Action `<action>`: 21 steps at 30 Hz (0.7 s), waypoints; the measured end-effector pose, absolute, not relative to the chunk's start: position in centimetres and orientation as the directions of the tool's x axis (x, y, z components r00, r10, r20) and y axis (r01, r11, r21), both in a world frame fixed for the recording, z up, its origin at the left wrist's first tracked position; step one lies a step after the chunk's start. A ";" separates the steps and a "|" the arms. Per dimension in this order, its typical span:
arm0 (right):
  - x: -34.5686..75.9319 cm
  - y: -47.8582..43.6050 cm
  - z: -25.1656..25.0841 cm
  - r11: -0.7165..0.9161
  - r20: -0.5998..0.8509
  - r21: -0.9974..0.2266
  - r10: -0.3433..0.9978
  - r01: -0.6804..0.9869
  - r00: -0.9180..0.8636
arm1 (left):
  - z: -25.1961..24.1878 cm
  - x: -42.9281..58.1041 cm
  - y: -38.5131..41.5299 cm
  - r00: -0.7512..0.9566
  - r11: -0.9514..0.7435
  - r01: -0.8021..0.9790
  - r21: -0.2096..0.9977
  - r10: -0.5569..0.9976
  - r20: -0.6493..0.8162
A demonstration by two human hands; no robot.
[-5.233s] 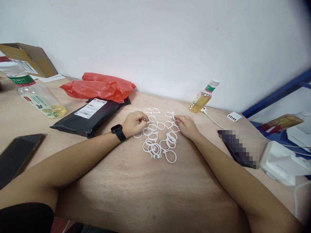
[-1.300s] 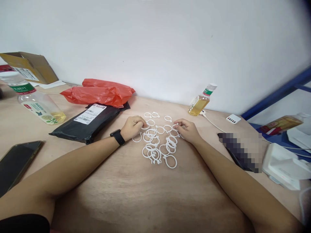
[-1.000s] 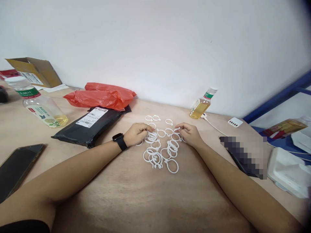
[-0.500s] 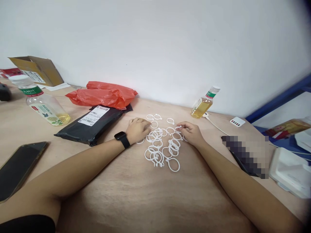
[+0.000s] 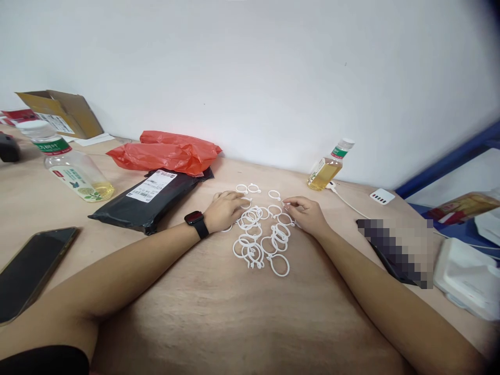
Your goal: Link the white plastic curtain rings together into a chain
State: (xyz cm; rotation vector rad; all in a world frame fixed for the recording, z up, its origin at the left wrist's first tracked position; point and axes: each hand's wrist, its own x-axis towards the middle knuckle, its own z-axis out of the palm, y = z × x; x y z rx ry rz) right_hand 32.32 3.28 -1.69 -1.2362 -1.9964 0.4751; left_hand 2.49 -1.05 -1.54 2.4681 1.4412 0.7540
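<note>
Several white plastic curtain rings [image 5: 279, 265], each with a small eyelet, lie in a loose heap on the wooden table between my hands. My left hand [image 5: 224, 212], with a black watch [image 5: 195, 222] on its wrist, rests at the heap's left side, its thumb and fingers closed on the edge of a tilted curtain ring [image 5: 246, 203]. Another ring pokes out from under that palm. At the right side, my right hand [image 5: 310, 215] pinches a white curtain ring between thumb and forefinger; most of that ring is hidden by the fingers.
A black parcel [image 5: 136, 208] and a red plastic bag [image 5: 167, 153] lie left, with a bottle [image 5: 74, 172], a phone [image 5: 35, 271] and a cardboard box [image 5: 70, 112]. On the right are a second bottle [image 5: 326, 169], a white charger [image 5: 382, 196], a pixelated dark item and a white container [image 5: 464, 276].
The ring at my left hand has gone from nearly flat to tilted as the fingers closed on it. My right fingertips have shifted slightly, and the ring there shows less.
</note>
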 end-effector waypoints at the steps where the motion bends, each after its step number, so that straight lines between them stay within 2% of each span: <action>1: 32.3 3.3 -1.6 0.470 0.385 -0.635 0.880 0.612 -0.276 | -1.6 2.5 -1.0 0.401 -0.505 0.766 0.398 0.859 0.318; 7: 32.3 3.2 -1.6 0.481 0.400 -0.633 0.874 0.607 -0.276 | -1.4 2.4 -0.6 0.278 -0.406 0.766 0.498 0.908 0.312; 12: 32.3 3.3 -1.6 0.507 0.423 -0.624 0.859 0.595 -0.288 | -1.2 2.4 -0.9 0.275 -0.450 0.727 0.519 0.883 0.380; 18: 32.5 3.6 -1.7 0.503 0.441 -0.618 0.858 0.604 -0.264 | -1.4 2.4 -1.0 0.241 -0.470 0.627 0.622 0.876 0.418; 21: 32.5 3.6 -1.7 0.512 0.442 -0.614 0.854 0.601 -0.276 | -1.5 2.5 -0.9 0.262 -0.519 0.600 0.608 0.846 0.463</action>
